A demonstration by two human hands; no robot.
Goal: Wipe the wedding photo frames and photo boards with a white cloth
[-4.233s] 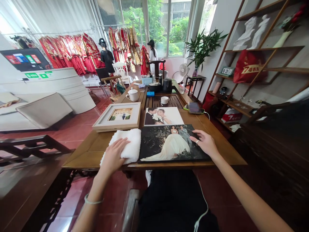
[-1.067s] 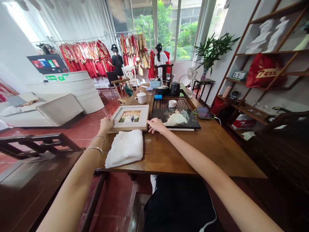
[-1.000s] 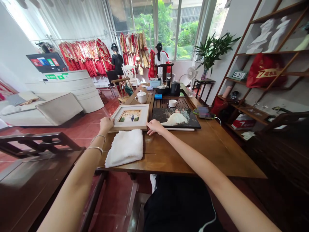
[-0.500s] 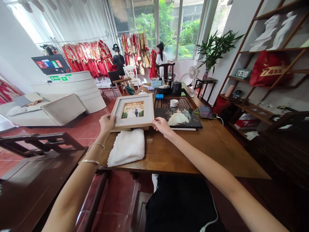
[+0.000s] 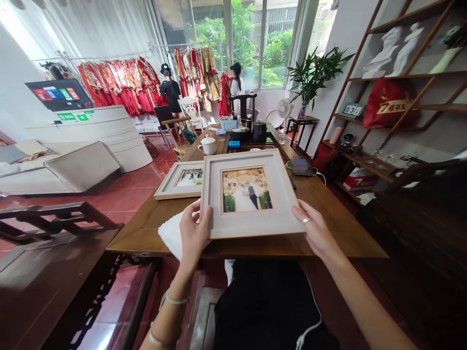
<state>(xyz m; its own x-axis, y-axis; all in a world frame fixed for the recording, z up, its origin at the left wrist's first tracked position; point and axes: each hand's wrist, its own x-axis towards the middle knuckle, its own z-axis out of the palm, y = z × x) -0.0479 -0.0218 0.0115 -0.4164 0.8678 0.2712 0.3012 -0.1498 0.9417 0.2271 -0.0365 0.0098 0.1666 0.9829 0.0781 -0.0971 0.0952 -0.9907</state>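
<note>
Between my two hands a picture frame [image 5: 213, 194] with a pale wood edge, a wide light mat and a wedding photo is held tilted above the table. My left hand [image 5: 193, 228] grips its lower left corner. On the lower right edge, my right hand [image 5: 314, 224], wearing a ring, is closed. A second picture frame [image 5: 166, 187] lies on the table behind to the left, its right part covered by the held one. Below, a folded white towel [image 5: 171, 235] is mostly hidden by the frame and my left hand.
The wooden table [image 5: 343, 238] also bears a lidded white mug [image 5: 207, 145], a blue box [image 5: 234, 144], a black pot [image 5: 259, 131] and a phone [image 5: 304, 167] on a cable. A dark wooden bench [image 5: 54, 257] stands left. Two people are near the clothes racks.
The held frame has come up off the other frame, toward me and to the right, carried by both hands. The second frame and the mug now show; the dark photo panel is now hidden.
</note>
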